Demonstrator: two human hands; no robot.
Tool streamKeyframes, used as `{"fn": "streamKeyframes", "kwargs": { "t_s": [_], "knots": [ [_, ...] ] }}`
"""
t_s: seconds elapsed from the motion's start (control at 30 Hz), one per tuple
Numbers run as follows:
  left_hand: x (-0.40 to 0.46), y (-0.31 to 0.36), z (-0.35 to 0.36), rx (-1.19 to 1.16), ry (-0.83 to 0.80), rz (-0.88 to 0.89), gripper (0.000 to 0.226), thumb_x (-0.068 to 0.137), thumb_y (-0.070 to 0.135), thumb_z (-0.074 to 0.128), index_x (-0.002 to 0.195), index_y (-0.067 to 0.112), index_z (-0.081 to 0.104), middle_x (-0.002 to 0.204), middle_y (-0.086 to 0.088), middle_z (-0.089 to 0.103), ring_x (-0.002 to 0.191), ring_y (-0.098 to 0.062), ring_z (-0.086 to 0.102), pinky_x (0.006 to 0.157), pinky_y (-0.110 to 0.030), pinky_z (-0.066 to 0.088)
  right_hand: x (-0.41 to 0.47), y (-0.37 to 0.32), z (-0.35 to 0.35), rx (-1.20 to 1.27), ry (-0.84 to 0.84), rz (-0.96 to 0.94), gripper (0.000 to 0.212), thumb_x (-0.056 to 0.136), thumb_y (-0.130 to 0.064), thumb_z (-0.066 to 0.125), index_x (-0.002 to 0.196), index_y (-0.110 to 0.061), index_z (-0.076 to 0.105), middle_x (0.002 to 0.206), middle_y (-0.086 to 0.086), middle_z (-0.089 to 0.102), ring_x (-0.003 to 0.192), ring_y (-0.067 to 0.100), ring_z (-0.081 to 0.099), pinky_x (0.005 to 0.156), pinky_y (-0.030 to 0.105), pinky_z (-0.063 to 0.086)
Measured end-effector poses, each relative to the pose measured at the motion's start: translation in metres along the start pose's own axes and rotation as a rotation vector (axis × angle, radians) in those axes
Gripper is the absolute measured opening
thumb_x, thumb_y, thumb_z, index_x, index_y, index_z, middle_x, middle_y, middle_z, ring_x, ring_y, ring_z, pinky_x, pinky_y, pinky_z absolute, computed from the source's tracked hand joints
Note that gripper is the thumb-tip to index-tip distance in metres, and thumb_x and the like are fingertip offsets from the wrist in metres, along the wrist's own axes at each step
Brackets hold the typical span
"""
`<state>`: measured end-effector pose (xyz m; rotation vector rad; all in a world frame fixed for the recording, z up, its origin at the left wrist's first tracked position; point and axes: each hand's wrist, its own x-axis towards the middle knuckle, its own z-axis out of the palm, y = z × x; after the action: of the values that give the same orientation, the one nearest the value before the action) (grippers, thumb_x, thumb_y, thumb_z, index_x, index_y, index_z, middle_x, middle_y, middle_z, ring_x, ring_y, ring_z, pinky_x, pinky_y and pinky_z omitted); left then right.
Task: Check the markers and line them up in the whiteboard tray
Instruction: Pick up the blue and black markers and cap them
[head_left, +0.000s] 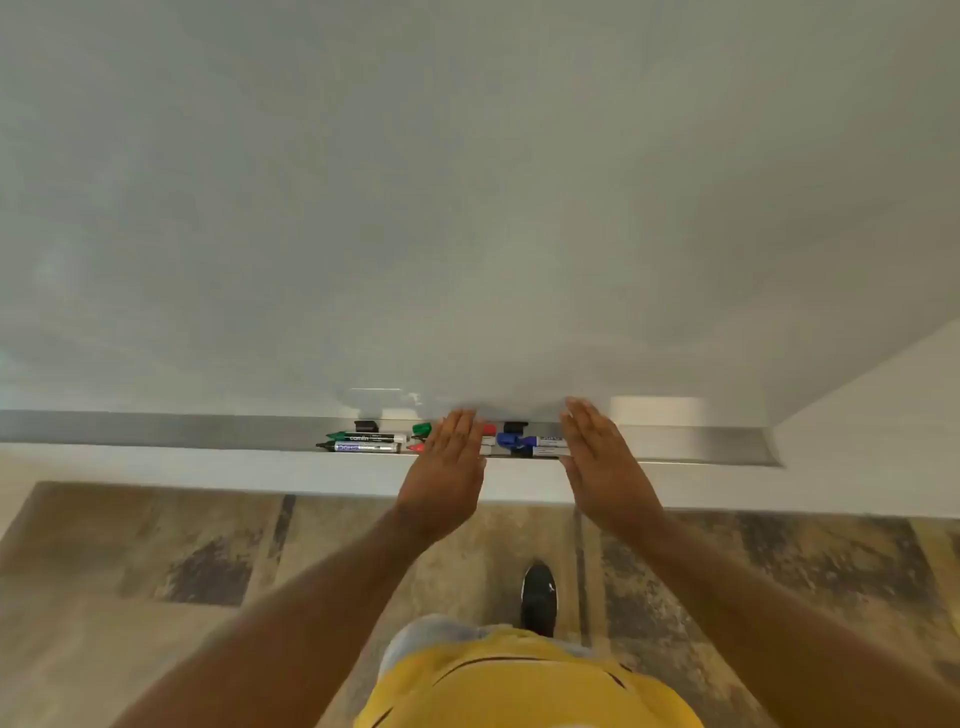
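Observation:
A metal whiteboard tray (701, 441) runs along the bottom of the whiteboard (467, 208). Several markers lie in it: a green-capped one (363, 437) and a black-capped one (363, 447) at the left, a green cap (422, 429) and a red cap (489, 429) near the middle, and blue-capped ones (530, 441) to the right. My left hand (447, 467) is flat with fingers straight, covering part of the middle markers. My right hand (597, 457) is flat too, at the right end of the blue markers. Neither hand holds anything.
Two black clips (366, 425) (514, 426) sit on the tray's back edge. A white wall strip (208, 470) runs below the tray. Below is a patterned floor (156, 571), my black shoe (538, 597) and my yellow shirt (519, 686).

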<state>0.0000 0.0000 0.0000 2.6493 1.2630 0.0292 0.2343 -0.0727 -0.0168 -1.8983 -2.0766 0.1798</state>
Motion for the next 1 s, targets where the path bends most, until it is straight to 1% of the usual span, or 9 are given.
{"fn": "streamKeyframes", "kwargs": {
  "t_s": [0.1,0.17,0.23,0.27,0.43,0.6,0.77,0.9,1.0],
  "knots": [
    [0.010,0.005,-0.003,0.017,0.082,0.045,0.050,0.093,0.009,0.054,0.141,0.003,0.042,0.143,-0.019,0.050,0.135,-0.033,0.045,0.112,-0.045,0.033,0.005,0.010,0.002,0.028,-0.045,0.044,0.051,0.091,-0.006,0.055,0.138,0.000,0.038,0.145,0.020,0.040,0.135,0.033,0.035,0.113,0.044,0.027],
    [0.017,0.007,-0.006,0.011,0.122,0.042,0.045,0.084,0.001,0.063,0.129,0.005,0.058,0.115,-0.016,0.071,0.103,-0.032,0.068,0.089,-0.042,0.054,0.010,0.013,0.001,0.059,-0.089,0.090,0.045,0.087,0.000,0.056,0.131,0.000,0.048,0.135,0.021,0.052,0.125,0.035,0.048,0.108,0.046,0.037],
    [0.022,0.007,-0.011,0.012,0.085,0.011,0.040,0.084,0.002,0.061,0.124,0.008,0.061,0.085,-0.011,0.074,0.070,-0.029,0.069,0.063,-0.034,0.054,0.016,0.016,-0.002,0.069,-0.092,0.101,0.040,0.084,0.003,0.055,0.124,-0.001,0.055,0.123,0.020,0.061,0.112,0.036,0.057,0.099,0.045,0.046],
    [0.025,0.006,-0.015,0.001,0.057,-0.024,0.038,0.087,0.004,0.056,0.125,0.011,0.059,0.079,-0.009,0.072,0.063,-0.029,0.066,0.058,-0.033,0.051,0.019,0.018,-0.003,0.065,-0.088,0.113,0.037,0.082,0.004,0.055,0.119,-0.002,0.058,0.116,0.019,0.064,0.104,0.037,0.059,0.093,0.044,0.049],
    [0.037,0.006,-0.007,-0.024,-0.051,-0.037,0.022,0.095,0.015,0.048,0.113,0.013,0.059,0.082,-0.008,0.070,0.067,-0.028,0.066,0.054,-0.029,0.047,0.026,0.019,-0.001,0.049,-0.092,0.123,0.027,0.081,0.004,0.058,0.107,-0.002,0.064,0.103,0.018,0.068,0.091,0.037,0.061,0.080,0.044,0.053],
    [0.044,0.004,0.009,-0.049,-0.133,-0.048,0.018,0.097,0.019,0.047,0.110,0.013,0.058,0.083,-0.007,0.070,0.067,-0.021,0.065,0.059,-0.031,0.054,0.026,0.018,0.008,0.037,-0.116,0.119,0.025,0.083,-0.003,0.062,0.107,0.000,0.063,0.102,0.019,0.068,0.090,0.038,0.062,0.080,0.045,0.054],
    [0.054,0.006,0.017,-0.076,-0.107,-0.023,0.032,0.093,0.017,0.052,0.124,0.012,0.054,0.086,-0.009,0.071,0.066,-0.025,0.066,0.055,-0.028,0.043,0.029,0.015,0.012,0.022,-0.150,0.145,0.028,0.083,-0.003,0.060,0.110,-0.003,0.062,0.106,0.017,0.067,0.094,0.035,0.060,0.081,0.043,0.052],
    [0.064,0.005,0.018,-0.091,-0.115,-0.012,0.030,0.090,0.020,0.055,0.119,0.015,0.056,0.094,-0.009,0.071,0.074,-0.028,0.068,0.063,-0.034,0.052,0.031,0.014,0.017,0.023,-0.184,0.179,0.032,0.083,-0.005,0.062,0.115,-0.004,0.060,0.111,0.017,0.065,0.098,0.034,0.059,0.086,0.043,0.052],
    [0.069,0.005,0.019,-0.078,-0.135,0.019,0.024,0.090,0.023,0.055,0.113,0.017,0.056,0.094,-0.007,0.071,0.074,-0.025,0.067,0.064,-0.033,0.051,0.032,0.014,0.020,0.017,-0.189,0.196,0.032,0.081,-0.006,0.066,0.113,-0.005,0.061,0.110,0.016,0.065,0.096,0.033,0.060,0.083,0.043,0.053]
  ]
}}
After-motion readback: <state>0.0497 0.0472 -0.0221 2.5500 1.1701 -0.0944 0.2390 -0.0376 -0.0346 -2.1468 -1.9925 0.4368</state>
